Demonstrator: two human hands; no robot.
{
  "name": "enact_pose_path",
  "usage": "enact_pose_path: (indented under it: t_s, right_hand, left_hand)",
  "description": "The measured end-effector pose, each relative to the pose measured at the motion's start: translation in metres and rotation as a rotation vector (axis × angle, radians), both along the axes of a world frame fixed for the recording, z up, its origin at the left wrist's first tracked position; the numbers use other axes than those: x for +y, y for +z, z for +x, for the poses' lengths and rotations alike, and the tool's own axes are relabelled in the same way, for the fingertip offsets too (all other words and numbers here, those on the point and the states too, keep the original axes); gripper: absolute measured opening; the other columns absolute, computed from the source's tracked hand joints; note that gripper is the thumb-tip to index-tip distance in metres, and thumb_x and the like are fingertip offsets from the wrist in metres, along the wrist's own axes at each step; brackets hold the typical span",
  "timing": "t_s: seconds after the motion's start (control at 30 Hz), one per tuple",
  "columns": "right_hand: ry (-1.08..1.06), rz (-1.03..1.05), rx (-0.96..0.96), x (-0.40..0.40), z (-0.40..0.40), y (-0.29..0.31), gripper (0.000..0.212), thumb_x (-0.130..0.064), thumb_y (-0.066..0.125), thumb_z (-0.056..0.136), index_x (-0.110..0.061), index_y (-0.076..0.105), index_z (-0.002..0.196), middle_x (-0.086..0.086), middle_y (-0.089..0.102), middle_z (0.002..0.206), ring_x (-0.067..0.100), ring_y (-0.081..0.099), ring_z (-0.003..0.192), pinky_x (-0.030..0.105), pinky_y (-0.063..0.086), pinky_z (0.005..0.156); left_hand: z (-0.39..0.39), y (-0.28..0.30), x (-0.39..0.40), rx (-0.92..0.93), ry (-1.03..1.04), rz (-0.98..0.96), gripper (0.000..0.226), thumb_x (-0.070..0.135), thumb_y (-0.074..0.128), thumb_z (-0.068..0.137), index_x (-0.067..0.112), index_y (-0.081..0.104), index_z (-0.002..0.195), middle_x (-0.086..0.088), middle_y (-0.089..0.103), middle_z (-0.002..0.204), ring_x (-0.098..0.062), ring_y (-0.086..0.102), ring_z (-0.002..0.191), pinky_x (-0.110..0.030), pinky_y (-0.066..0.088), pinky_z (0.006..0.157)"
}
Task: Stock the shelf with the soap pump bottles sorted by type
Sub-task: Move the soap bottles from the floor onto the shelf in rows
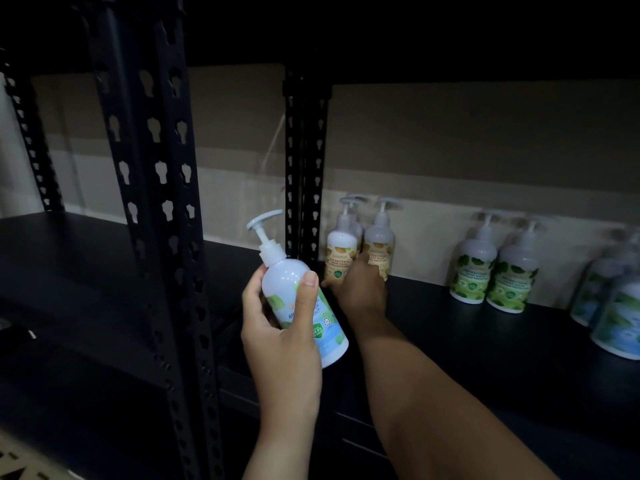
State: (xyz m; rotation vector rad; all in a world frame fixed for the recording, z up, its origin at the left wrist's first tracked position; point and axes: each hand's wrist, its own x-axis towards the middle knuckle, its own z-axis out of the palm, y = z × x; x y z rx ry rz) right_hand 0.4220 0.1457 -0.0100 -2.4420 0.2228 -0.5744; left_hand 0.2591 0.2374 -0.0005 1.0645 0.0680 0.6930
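Dim throughout. Hard to read: right hand (360, 289), reaching to the shelf's back left corner, touching the white pump bottles with yellow-orange labels (341, 251); grip or mere touch cannot be told, fingers lost in shadow. Third bottle of that kind half hidden behind the front two. Cut off at the right edge: white pump bottles with blue-green labels (620, 313), blurred. Between those groups, two white pump bottles with green leaf labels (495, 268) along the back edge. Gripped in the left hand (280, 327), held tilted before the black metal shelf (450, 323): white pump bottle with a blue and green label (301, 299), print partly covered by the thumb. Open room across the shelf's front edge and between groups.
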Motion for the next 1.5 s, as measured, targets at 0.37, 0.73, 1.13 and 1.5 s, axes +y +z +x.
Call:
enact_pose_path:
  t_s: [0.37, 0.73, 1.13, 1.5]
  right_hand:
    - [-0.025, -0.056, -0.022, 0.003, -0.003, 0.000, 0.070, -0.040, 0.087, 0.079, -0.005, 0.047, 0.125, 0.016, 0.069, 0.119, 0.034, 0.068, 0.110, 0.039, 0.054, 0.081]
    - [0.018, 0.061, 0.008, -0.005, -0.014, 0.000, 0.064, -0.041, 0.089, 0.073, -0.004, 0.057, 0.116, 0.015, 0.071, 0.112, 0.033, 0.071, 0.101, 0.040, 0.060, 0.080]
    - [0.141, -0.253, 0.147, -0.088, -0.129, 0.000, 0.021, -0.034, 0.060, 0.099, -0.018, 0.065, 0.112, 0.011, 0.070, 0.112, 0.033, 0.066, 0.104, 0.035, 0.052, 0.079]
    - [-0.046, -0.376, 0.201, -0.241, -0.252, -0.007, 0.049, -0.061, 0.053, 0.096, -0.026, 0.068, 0.126, -0.001, 0.068, 0.130, 0.024, 0.061, 0.120, 0.038, 0.050, 0.100]
  left_hand:
    - [0.001, -0.001, 0.003, -0.004, 0.007, 0.003, 0.051, 0.043, 0.080, 0.079, 0.034, 0.064, 0.126, 0.012, 0.075, 0.108, -0.007, 0.074, 0.099, -0.031, 0.058, 0.086]
    - [-0.005, 0.001, -0.003, -0.030, -0.048, 0.052, 0.046, 0.037, 0.080, 0.085, 0.035, 0.063, 0.128, 0.016, 0.074, 0.106, -0.004, 0.074, 0.095, -0.019, 0.058, 0.074]
    - [-0.025, 0.005, -0.037, -0.091, -0.283, 0.220, 0.048, 0.031, 0.080, 0.084, 0.030, 0.063, 0.130, 0.004, 0.076, 0.112, -0.016, 0.075, 0.101, -0.040, 0.061, 0.090]
    - [-0.060, 0.015, -0.127, -0.216, -0.615, 0.342, 0.045, 0.028, 0.082, 0.080, 0.035, 0.065, 0.121, 0.005, 0.076, 0.113, -0.013, 0.074, 0.103, -0.024, 0.057, 0.083]
